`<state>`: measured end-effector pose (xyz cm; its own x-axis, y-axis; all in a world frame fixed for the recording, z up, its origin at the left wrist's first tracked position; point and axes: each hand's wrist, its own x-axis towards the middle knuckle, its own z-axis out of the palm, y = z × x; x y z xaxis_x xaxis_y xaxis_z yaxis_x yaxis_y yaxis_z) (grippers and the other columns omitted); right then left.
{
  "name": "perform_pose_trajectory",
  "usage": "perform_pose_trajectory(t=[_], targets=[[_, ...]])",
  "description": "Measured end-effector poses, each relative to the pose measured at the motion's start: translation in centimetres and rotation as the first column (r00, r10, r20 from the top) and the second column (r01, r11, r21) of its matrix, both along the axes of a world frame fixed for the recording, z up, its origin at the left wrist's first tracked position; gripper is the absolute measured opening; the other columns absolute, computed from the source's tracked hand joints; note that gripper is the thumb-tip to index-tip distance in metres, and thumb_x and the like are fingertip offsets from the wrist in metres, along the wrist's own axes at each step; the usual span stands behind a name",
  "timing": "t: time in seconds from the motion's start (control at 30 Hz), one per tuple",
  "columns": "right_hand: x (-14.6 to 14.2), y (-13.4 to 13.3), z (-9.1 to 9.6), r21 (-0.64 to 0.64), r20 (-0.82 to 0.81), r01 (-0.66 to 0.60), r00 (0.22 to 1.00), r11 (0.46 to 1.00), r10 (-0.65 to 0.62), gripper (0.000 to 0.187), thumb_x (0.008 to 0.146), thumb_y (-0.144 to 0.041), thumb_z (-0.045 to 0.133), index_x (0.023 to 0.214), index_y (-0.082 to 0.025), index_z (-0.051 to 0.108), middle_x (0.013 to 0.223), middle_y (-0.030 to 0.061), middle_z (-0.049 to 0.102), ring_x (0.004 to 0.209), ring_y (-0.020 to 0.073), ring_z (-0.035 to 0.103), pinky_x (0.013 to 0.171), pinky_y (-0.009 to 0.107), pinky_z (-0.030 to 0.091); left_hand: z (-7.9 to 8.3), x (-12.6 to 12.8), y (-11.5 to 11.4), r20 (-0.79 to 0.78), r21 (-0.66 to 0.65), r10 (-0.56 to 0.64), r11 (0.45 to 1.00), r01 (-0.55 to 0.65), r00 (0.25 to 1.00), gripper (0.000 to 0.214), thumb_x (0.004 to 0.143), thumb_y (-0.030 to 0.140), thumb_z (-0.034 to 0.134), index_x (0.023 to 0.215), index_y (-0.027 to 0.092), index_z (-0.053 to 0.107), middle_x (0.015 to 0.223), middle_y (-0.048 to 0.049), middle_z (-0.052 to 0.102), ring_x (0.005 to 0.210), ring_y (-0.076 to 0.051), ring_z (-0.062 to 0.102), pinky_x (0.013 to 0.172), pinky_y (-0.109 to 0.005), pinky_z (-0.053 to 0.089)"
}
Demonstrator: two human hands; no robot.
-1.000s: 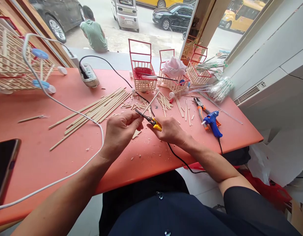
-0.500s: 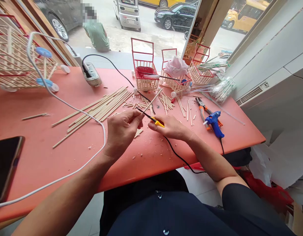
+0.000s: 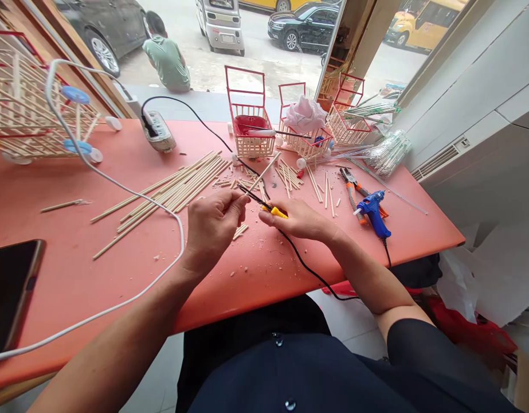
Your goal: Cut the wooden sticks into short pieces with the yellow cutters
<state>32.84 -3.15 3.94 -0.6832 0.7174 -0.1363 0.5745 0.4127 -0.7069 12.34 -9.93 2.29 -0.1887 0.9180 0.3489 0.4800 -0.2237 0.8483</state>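
In the head view my left hand (image 3: 215, 223) is closed, thumb and fingers pinching the lower end of a thin wooden stick (image 3: 266, 170) that slants up to the right. My right hand (image 3: 299, 219) grips yellow-handled scissors (image 3: 276, 212). Their dark narrow blades point left and lie slightly apart, close to the stick by my left fingertips; whether they touch it I cannot tell. Beyond my hands lie short cut stick pieces (image 3: 290, 175). Longer wooden sticks (image 3: 178, 192) lie in a loose bundle to the left.
Small stick-built carts (image 3: 254, 146) stand at the back. Pliers (image 3: 352, 192) and a blue glue gun (image 3: 378, 215) lie right. A white cable (image 3: 182, 229) crosses the left side, near a phone (image 3: 12, 292) and power strip (image 3: 161, 137). A person (image 3: 167, 60) sits outside.
The scissor blades have parted slightly, and the yellow handles have spread in my right hand. My left hand and the stick stay almost in place.
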Motion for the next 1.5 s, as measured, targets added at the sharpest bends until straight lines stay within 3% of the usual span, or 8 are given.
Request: perform_pose_trajectory(t=[0.13,0.37,0.87,1.37,1.5], targets=[[0.1,0.2,-0.2,-0.030,-0.041,-0.030,0.999,0.999,0.029,0.070,0.102,-0.090,0.050,0.087,-0.022,0.055,0.083,0.0003,0.059,0.082,0.0173,0.053,0.077,0.032,0.034,0.4,0.1,0.0,0.052,-0.001,-0.024,1.000,0.024,0.998,0.031,0.096,0.028,0.066,0.065,0.024,0.066,0.060,0.0011,0.064,0.056,-0.014,0.056,0.062,-0.029,0.044],[0.0,0.2,-1.0,0.099,-0.111,0.002,0.994,0.995,0.009,0.065,0.104,-0.083,0.055,0.082,-0.022,0.054,0.076,-0.0022,0.052,0.076,0.0146,0.047,0.074,0.032,0.029,0.9,0.1,0.1,0.173,-0.049,-0.057,0.997,0.067,0.983,0.025,0.094,0.024,0.068,0.069,0.022,0.071,0.054,0.0020,0.059,0.051,-0.013,0.051,0.054,-0.027,0.040],[0.1,0.3,-2.2,0.172,-0.216,0.003,0.976,0.985,0.034,0.061,0.103,-0.077,0.062,0.077,-0.023,0.049,0.070,-0.0047,0.046,0.071,0.0126,0.039,0.071,0.032,0.027,1.7,0.0,-0.3,0.281,-0.101,-0.104,0.986,0.137,0.954,0.019,0.092,0.024,0.070,0.076,0.019,0.079,0.054,0.0018,0.055,0.050,-0.011,0.046,0.050,-0.025,0.035],[-0.4,-0.5,-1.8,0.244,-0.057,0.100,0.994,0.965,-0.089,0.054,0.105,-0.069,0.065,0.082,-0.025,0.044,0.077,0.0001,0.050,0.078,0.0166,0.042,0.075,0.034,0.027,1.0,-0.1,0.0,0.180,-0.097,-0.083,0.990,0.102,0.980,0.026,0.093,0.026,0.067,0.067,0.022,0.069,0.055,0.0004,0.057,0.052,-0.013,0.047,0.054,-0.027,0.039],[-0.6,-0.1,-1.2,0.252,-0.029,0.072,0.997,0.965,-0.067,0.050,0.106,-0.067,0.063,0.087,-0.024,0.048,0.085,0.0013,0.055,0.079,0.0166,0.044,0.078,0.034,0.028,1.0,-0.1,0.1,0.169,-0.103,-0.041,0.993,0.059,0.985,0.022,0.094,0.023,0.067,0.072,0.021,0.073,0.054,0.0016,0.057,0.051,-0.013,0.048,0.054,-0.027,0.040]])
